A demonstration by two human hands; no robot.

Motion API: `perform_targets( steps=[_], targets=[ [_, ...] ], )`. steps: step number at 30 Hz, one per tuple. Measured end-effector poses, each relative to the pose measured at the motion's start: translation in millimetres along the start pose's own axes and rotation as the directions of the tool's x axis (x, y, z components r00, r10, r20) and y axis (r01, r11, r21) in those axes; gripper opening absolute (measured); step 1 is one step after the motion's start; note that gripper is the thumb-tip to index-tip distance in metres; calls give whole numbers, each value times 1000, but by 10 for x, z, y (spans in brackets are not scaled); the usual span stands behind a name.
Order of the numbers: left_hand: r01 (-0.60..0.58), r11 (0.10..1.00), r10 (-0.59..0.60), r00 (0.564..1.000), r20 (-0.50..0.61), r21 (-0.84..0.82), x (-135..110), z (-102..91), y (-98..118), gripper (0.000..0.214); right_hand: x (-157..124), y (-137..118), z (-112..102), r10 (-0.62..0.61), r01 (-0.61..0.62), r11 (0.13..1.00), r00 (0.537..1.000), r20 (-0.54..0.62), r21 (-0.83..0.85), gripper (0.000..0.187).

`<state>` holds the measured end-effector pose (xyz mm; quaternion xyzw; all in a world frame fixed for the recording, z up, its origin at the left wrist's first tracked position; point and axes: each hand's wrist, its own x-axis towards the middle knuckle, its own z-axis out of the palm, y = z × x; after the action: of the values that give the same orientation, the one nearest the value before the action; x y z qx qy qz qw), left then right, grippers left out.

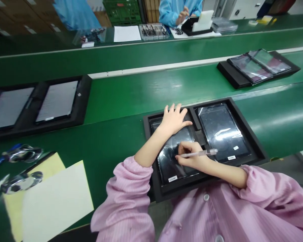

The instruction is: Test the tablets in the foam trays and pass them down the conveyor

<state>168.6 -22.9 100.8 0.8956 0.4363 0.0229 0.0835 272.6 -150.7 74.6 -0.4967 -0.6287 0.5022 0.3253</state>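
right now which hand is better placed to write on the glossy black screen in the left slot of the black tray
Probably the right hand: it grips a slim white pen over that screen. The left hand holds no tool.

Left hand (174,119) palm down and open, fingers (175,108) spread and lightly arched, thumb reaching out sideways, wrist bent, bare forearm (150,146) angling up and inward from a pink striped sleeve (131,188). Right hand (192,156) curled inward, thumb and fingertips closed around a pale pen (200,153), forearm (227,173) crossing low in front of the body toward the left hand. Both hands just beside each other, not touching, the right one nearer the body.
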Motion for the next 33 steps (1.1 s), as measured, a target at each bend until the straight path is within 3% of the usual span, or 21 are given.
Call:
perform_targets(
  steps=[14,33],
  targets=[
    [117,991,-124,987,99,69,-53,43,151,63,-2,119,28,-123,110,981,990,-74,-161,30],
    [112,990,-122,986,110,90,-53,8,164,63,-20,109,11,-134,128,975,991,-22,-182,28]
  ],
)
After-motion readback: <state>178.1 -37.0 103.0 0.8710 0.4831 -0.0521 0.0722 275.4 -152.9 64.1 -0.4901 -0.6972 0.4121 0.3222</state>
